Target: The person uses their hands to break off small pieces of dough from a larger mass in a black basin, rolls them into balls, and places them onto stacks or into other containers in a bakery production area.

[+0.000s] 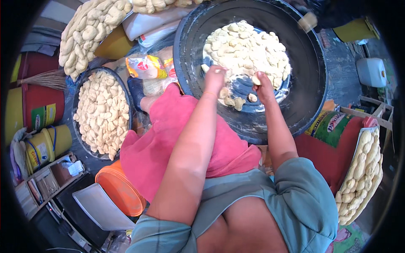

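Observation:
Both my hands are over a wide black basin (pixel 314 76) with a heap of pale, floured dough pieces (pixel 249 50) inside. My right hand (pixel 265 89) pinches a small dough piece (pixel 256 80) between thumb and fingers. To its left, my left hand (pixel 215 80) is closed at the edge of the heap; whatever its fingers hold, if anything, is hidden. A pale dough piece (pixel 205 67) shows right beside that hand. A few loose dough pieces (pixel 238 103) lie on the near floor of the basin, between and below my hands, in a floury patch.
A smaller dark tub (pixel 76 116) full of dough pieces stands at left. Trays of shaped dough (pixel 86 36) (pixel 363 173) sit upper left and lower right. Nearby are a yellow-red bag (pixel 145 67), an orange bucket (pixel 120 189), a red bucket (pixel 329 156) and a blue-white container (pixel 371 72).

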A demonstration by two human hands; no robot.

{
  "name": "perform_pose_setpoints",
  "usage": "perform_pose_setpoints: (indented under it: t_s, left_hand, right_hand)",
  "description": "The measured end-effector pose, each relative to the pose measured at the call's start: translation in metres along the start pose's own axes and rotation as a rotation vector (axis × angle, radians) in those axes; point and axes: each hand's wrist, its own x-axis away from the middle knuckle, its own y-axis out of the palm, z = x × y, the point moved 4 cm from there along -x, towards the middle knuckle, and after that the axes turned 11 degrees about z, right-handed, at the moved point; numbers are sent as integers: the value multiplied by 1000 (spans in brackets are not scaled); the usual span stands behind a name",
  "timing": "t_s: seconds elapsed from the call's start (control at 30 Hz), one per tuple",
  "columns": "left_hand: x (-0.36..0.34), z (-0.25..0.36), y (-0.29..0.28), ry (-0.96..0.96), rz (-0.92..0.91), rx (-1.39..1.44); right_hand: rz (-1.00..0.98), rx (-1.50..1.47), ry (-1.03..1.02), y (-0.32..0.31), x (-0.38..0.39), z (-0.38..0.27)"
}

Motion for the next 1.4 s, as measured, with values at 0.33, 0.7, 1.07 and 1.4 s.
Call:
perform_pose_setpoints:
  t_s: [0.33,0.7,1.07,1.4]
  left_hand:
    - [-3,17,16,71,97,315]
    - [-7,9,-28,93,397,320]
    - [-10,11,-33,51,360,313]
    - [-16,11,-26,86,349,295]
  right_hand:
    - [412,1107,86,-153,-68,140]
    - [-98,67,362,47,-31,112]
    - [-204,767,179,51,-53,86]
    - [420,1236,-170,62,-102,100]
